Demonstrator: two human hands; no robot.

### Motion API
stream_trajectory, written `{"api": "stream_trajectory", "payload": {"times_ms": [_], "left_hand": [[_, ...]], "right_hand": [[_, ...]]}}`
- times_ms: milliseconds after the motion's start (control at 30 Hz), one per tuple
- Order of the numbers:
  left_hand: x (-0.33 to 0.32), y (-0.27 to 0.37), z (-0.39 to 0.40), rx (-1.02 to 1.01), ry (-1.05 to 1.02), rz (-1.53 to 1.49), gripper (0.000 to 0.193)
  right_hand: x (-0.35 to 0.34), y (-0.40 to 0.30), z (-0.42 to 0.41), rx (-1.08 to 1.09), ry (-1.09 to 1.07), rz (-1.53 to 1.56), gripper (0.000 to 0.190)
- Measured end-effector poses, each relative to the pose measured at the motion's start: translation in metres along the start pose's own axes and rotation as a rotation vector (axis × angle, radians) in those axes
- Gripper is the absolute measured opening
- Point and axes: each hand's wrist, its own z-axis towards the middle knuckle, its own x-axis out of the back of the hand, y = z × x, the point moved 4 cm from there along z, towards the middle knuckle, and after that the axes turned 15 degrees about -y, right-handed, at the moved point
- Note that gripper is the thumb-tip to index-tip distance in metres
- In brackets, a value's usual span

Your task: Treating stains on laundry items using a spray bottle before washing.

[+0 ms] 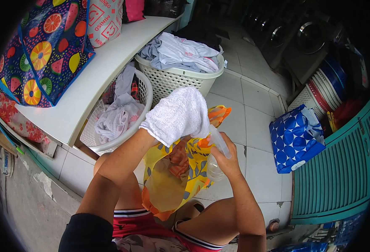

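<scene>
A white terry cloth [178,115] covers my left hand [175,126], so its fingers are hidden. Close beside it, my right hand [227,156] grips a clear spray bottle [215,170] by its neck, the white spray head [219,141] pointing up toward the cloth. Beneath both hands, between my knees, a yellow and orange patterned bag [166,189] stands with its mouth spread; orange and brownish fabric [179,159] lies inside it.
White laundry baskets [185,77] with clothes stand ahead and left [147,91], by a white counter [109,47] holding a fruit-print bag [46,53]. On the right are a blue dotted bag [293,141], stacked baskets [317,91] and a green louvered door [333,179]. Front-loading machines [310,36] stand beyond.
</scene>
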Motion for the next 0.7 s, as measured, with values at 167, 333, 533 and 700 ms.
{"api": "stream_trajectory", "payload": {"times_ms": [167,333,533,700], "left_hand": [[0.012,0.025,0.002,-0.051,-0.096,0.311,0.026],[0.02,0.046,0.015,-0.102,-0.198,0.611,0.024],[0.024,0.056,0.013,-0.275,-0.077,0.753,0.019],[0.041,0.042,0.01,-0.198,0.029,0.906,0.018]], "right_hand": [[-0.012,-0.009,-0.001,0.021,-0.069,-0.083,0.03],[-0.025,-0.016,-0.003,0.015,-0.118,-0.127,0.032],[-0.013,-0.007,-0.003,0.013,-0.062,-0.125,0.031],[-0.001,0.004,-0.003,-0.058,-0.043,-0.209,0.03]]}}
